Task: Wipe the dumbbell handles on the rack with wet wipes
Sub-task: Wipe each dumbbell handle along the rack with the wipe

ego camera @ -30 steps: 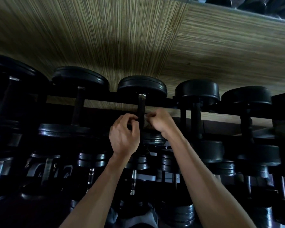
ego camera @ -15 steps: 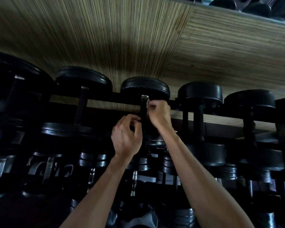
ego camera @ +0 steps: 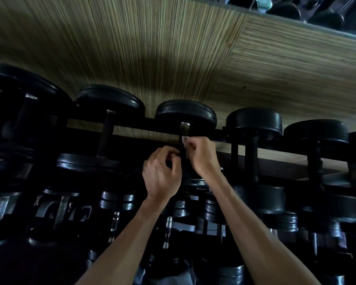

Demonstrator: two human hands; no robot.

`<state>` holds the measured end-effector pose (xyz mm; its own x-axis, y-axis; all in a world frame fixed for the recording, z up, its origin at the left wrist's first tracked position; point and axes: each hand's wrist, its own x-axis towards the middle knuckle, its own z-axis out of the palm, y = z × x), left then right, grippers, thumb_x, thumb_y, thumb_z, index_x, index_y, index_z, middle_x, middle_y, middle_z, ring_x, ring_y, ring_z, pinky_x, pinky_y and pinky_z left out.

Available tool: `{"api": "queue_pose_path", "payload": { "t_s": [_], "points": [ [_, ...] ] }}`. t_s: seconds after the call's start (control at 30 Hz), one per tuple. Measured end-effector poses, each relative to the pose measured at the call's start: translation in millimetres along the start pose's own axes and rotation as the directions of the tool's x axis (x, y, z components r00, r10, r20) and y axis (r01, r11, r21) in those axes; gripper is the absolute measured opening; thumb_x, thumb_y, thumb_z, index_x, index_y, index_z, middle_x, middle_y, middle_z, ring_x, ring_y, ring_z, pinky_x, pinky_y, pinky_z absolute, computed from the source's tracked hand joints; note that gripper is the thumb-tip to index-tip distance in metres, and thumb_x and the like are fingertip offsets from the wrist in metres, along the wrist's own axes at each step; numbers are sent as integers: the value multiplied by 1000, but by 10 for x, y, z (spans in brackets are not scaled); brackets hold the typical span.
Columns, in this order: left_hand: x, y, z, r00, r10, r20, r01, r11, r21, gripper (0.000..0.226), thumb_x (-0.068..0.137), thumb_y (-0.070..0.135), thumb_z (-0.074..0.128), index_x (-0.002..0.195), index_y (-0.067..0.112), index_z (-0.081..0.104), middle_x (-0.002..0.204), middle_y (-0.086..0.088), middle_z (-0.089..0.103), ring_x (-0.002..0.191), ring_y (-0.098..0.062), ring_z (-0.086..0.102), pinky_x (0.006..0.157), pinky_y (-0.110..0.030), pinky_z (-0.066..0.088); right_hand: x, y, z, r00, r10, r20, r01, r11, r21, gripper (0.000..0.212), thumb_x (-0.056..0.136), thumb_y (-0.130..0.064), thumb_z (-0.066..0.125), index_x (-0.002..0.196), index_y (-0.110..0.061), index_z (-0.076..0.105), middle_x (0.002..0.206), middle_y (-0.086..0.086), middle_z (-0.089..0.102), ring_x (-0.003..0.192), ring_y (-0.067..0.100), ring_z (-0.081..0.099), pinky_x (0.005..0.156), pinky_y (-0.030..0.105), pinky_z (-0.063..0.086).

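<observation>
A row of black dumbbells lies across the top tier of a dark rack (ego camera: 132, 128). The middle dumbbell (ego camera: 185, 115) has a dark handle (ego camera: 184, 132) with a metal collar at its far end. My right hand (ego camera: 201, 156) pinches a small pale wet wipe (ego camera: 185, 138) against the right side of that handle, just below the collar. My left hand (ego camera: 162, 173) curls its fingers round the handle from the left, a little lower. The lower part of the handle is hidden behind both hands.
More dumbbells flank the middle one: two to the left (ego camera: 109, 103) and two to the right (ego camera: 254, 122). Lower tiers hold several smaller chrome-handled dumbbells (ego camera: 115, 219). A striped wood-grain floor (ego camera: 152, 48) lies beyond the rack.
My right hand slid the wipe up the handle toward the far collar and now sits slightly lower again. My left hand kept its hold lower on the handle.
</observation>
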<state>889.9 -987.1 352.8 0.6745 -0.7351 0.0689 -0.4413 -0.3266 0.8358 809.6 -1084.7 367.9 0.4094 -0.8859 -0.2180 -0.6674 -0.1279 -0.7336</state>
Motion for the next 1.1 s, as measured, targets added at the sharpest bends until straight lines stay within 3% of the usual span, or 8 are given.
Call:
{"api": "queue_pose_path", "payload": {
  "t_s": [0.13, 0.33, 0.5, 0.7, 0.8, 0.87, 1.0, 1.1],
  "points": [
    [-4, 7, 3, 1000, -14, 4, 14, 1000, -3, 33, 86, 35, 38, 92, 25, 69, 80, 15, 63, 72, -6, 60, 70, -46, 55, 245, -123, -26, 994, 6, -111, -9, 1000, -29, 40, 101, -15, 58, 64, -4, 66, 59, 2, 63, 50, 7, 53, 48, 31, 42],
    [-19, 32, -13, 1000, -15, -2, 15, 1000, -21, 35, 86, 36, 37, 92, 23, 69, 88, 14, 67, 80, -7, 63, 75, -46, 55, -88, 10, -70, 983, 130, 130, -131, 991, -1, 25, 96, -19, 66, 75, -8, 74, 71, 3, 70, 64, 15, 66, 59, 35, 52],
    [-12, 17, -5, 1000, -18, 7, 18, 1000, -7, 33, 87, 34, 38, 90, 23, 69, 85, 15, 67, 78, -4, 62, 72, -44, 56, 51, -106, -69, 987, 158, -33, -156, 986, 51, 27, 92, -6, 65, 66, -7, 72, 62, 3, 68, 55, 9, 63, 52, 22, 49],
    [-12, 35, -15, 1000, -6, -3, 6, 1000, -16, 33, 86, 33, 39, 91, 22, 69, 86, 13, 68, 78, -5, 63, 69, -39, 55, -40, -24, -77, 964, 247, 93, -250, 968, 24, 27, 89, -8, 72, 62, -13, 69, 62, 2, 69, 61, 12, 69, 61, 30, 58],
    [-12, 31, -25, 1000, 3, -1, -3, 1000, -17, 32, 86, 32, 39, 90, 21, 69, 83, 13, 67, 74, -5, 61, 65, -36, 54, 69, -132, -116, 977, 203, -59, -197, 976, 94, 25, 91, -2, 67, 68, -8, 73, 63, -4, 68, 52, -5, 61, 49, 8, 46],
    [-5, 33, -30, 1000, 6, -6, -6, 1000, -16, 33, 86, 32, 38, 90, 21, 69, 82, 13, 67, 72, -5, 61, 63, -34, 54, 65, -160, -126, 984, 165, -64, -161, 985, 66, 32, 92, -1, 66, 62, -12, 67, 60, -8, 65, 48, -7, 57, 45, 5, 39],
    [-11, 35, -29, 1000, 15, -23, -15, 1000, -16, 34, 86, 33, 38, 91, 21, 70, 85, 13, 68, 77, -5, 63, 67, -35, 54, -65, -35, -92, 974, 198, 109, -196, 980, -30, 32, 88, -6, 72, 59, -16, 66, 65, 1, 70, 65, 9, 69, 62, 28, 57],
    [-6, 35, -26, 1000, 2, -17, -2, 1000, -4, 31, 87, 32, 41, 93, 21, 70, 87, 13, 68, 78, -5, 62, 68, -30, 53, -2, -63, -78, 986, 168, -22, -167, 985, 46, 33, 89, -3, 70, 58, -14, 66, 56, -10, 62, 53, -6, 61, 52, 10, 44]
  ]
}}
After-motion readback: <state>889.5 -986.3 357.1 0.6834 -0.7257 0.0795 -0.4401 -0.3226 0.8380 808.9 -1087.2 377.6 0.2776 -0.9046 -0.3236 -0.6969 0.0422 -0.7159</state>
